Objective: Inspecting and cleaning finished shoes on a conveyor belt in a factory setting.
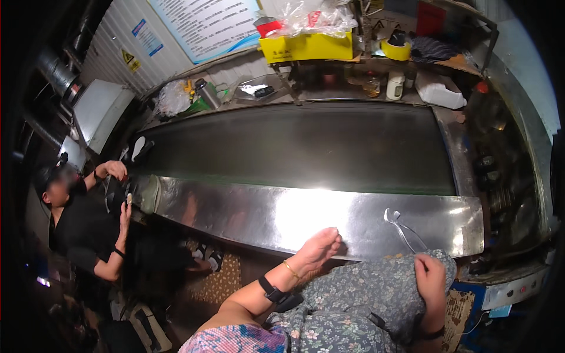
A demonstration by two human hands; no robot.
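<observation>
From the head camera, looking down: the person's left hand [318, 247] rests on the shiny metal ledge [247, 215] that runs along the near side of a long dark conveyor belt [306, 147]. Its fingers lie flat and close together, stretched out on the metal, and they hold nothing. A gold bracelet and a black watch sit on that wrist.

The right hand [429, 279] is lower down, on a flowered cloth [365, 294] in grey and green that covers the person's lap. Its fingers are curled in and bunch up the cloth. Just above this hand a pair of clear plastic tongs [403, 229] lies on the metal ledge, near the cloth's edge; I cannot tell if the fingers touch it.

Far to the left another person in black [82, 229] sits at the end of the belt with both hands up. Behind the belt a yellow box [306, 47] stands on a shelf
</observation>
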